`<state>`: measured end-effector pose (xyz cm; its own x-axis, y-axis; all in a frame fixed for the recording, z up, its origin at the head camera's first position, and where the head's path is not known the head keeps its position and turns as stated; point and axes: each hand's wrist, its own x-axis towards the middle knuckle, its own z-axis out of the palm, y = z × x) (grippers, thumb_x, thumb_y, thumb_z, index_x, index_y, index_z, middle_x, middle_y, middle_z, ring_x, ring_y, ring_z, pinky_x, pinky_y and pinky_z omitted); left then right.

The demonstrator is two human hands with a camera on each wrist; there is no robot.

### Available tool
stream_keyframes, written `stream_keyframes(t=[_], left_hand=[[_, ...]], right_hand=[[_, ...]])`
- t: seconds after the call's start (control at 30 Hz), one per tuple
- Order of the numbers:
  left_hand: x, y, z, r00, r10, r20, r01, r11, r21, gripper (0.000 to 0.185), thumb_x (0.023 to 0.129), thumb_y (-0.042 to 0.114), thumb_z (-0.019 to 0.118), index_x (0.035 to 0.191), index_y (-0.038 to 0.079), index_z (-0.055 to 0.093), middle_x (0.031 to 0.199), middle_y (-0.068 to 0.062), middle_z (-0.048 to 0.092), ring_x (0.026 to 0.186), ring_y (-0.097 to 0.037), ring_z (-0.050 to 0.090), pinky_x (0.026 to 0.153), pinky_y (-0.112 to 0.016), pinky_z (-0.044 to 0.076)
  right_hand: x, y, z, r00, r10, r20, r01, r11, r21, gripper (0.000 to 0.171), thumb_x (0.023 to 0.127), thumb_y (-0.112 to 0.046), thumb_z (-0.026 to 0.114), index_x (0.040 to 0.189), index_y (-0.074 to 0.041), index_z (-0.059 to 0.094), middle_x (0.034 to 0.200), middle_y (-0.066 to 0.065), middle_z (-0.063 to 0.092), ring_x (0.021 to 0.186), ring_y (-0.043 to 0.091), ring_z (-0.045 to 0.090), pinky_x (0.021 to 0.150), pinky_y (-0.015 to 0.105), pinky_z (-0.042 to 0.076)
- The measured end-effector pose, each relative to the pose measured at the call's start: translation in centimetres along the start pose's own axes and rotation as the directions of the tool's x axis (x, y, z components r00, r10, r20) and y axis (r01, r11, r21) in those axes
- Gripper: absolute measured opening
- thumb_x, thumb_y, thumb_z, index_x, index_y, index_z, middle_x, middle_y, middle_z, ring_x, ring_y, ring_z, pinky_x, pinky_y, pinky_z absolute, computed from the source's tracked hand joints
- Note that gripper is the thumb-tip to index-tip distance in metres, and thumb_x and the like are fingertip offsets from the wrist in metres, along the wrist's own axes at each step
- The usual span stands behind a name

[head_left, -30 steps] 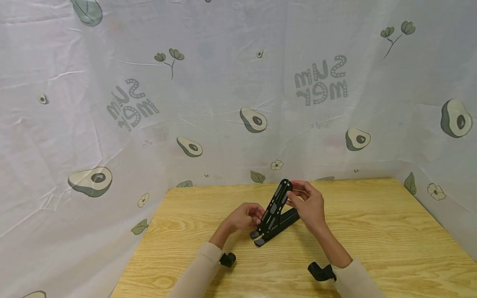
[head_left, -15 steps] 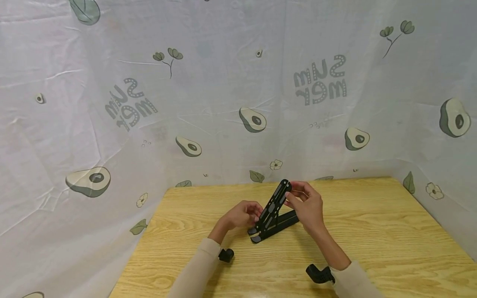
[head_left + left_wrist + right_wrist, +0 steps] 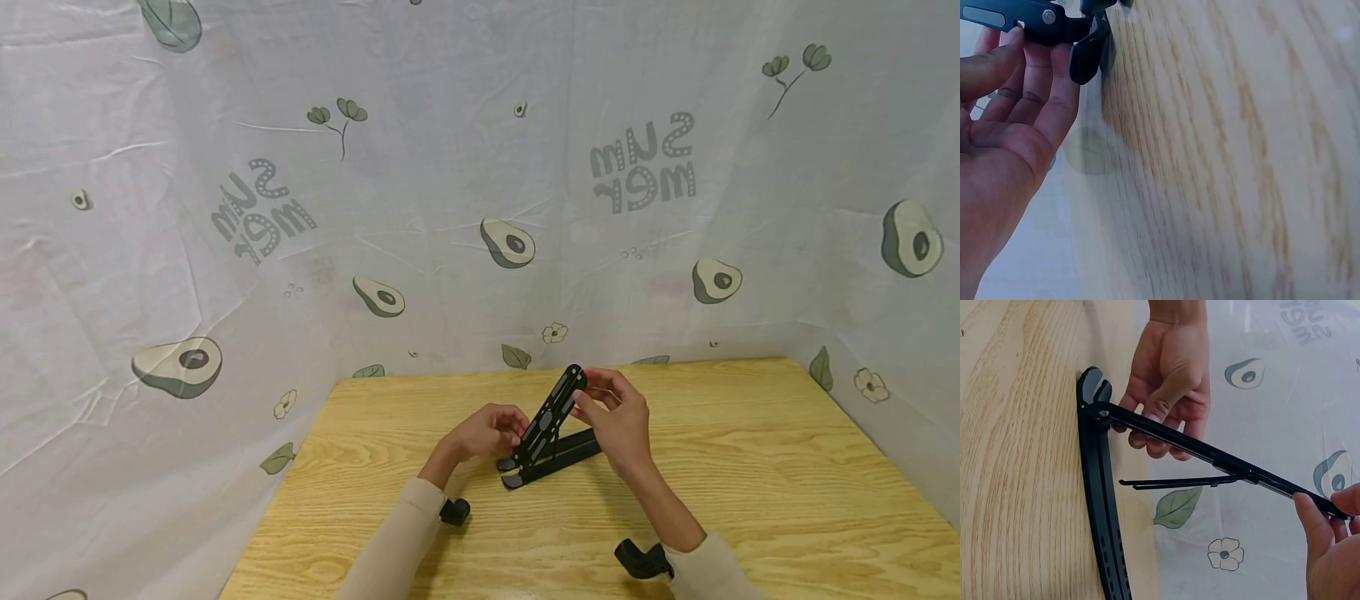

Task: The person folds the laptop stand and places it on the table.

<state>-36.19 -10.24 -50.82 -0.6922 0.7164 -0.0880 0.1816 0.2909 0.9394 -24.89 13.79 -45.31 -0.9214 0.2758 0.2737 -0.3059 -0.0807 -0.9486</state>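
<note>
on table (image 3: pixel 750 467), both hands pinching raised stand (image 3: pixel 551 425)

**what the views leave out**

the left wrist view blurs the wooden table (image 3: pixel 1222 156), and its top edge cuts off the black folding plastic stand (image 3: pixel 1035 15). the right wrist view crops the stand's base bar at the bottom edge and shows only part of the right hand (image 3: pixel 1329 544). in the head view the stand's slots are too small to count.

Folding stand (image 3: pixel 545 433): matt black, smooth, looks plastic. Table (image 3: pixel 750 467): light wood, visible grain. Backdrop (image 3: pixel 375 208): thin wrinkled printed cloth.
</note>
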Motion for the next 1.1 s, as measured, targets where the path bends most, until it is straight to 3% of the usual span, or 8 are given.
stream_keyframes(t=[0.37, 0.67, 1.1], left_hand=[[0.2, 0.0, -0.3, 0.999, 0.009, 0.037, -0.009, 1.0, -0.014, 0.023, 0.1, -0.015, 0.056, 0.119, -0.005, 0.065, 0.096, -0.002, 0.063, 0.087, -0.018, 0.058, 0.072, -0.028, 0.052], [0.4, -0.3, -0.5, 0.998, 0.011, 0.068, -0.011, 1.0, 0.001, 0.024, 0.101, -0.015, 0.055, 0.118, -0.003, 0.067, 0.095, 0.002, 0.064, 0.086, -0.016, 0.059, 0.072, -0.029, 0.051], [0.9, -0.3, -1.0, 0.993, 0.013, 0.121, -0.014, 1.0, 0.001, 0.021, 0.101, -0.014, 0.056, 0.119, -0.006, 0.065, 0.096, 0.003, 0.065, 0.081, -0.014, 0.058, 0.07, -0.027, 0.051]], right_hand=[[-0.6, -0.3, 0.2, 1.0, -0.005, -0.017, 0.005, 1.0, 0.012, 0.038, 0.096, 0.011, 0.073, 0.132, 0.004, 0.064, 0.116, 0.014, 0.064, 0.096, 0.005, 0.07, 0.081, 0.031, 0.068], [-1.2, -0.2, 0.4, 0.999, -0.013, -0.031, 0.014, 1.0, 0.007, 0.037, 0.096, 0.009, 0.074, 0.131, 0.003, 0.065, 0.117, 0.017, 0.063, 0.099, 0.012, 0.07, 0.081, 0.032, 0.068], [-1.9, -0.2, 0.8, 0.996, -0.034, -0.081, 0.035, 0.999, 0.011, 0.036, 0.096, 0.011, 0.073, 0.13, 0.002, 0.065, 0.117, 0.012, 0.065, 0.099, 0.011, 0.071, 0.08, 0.031, 0.068]])
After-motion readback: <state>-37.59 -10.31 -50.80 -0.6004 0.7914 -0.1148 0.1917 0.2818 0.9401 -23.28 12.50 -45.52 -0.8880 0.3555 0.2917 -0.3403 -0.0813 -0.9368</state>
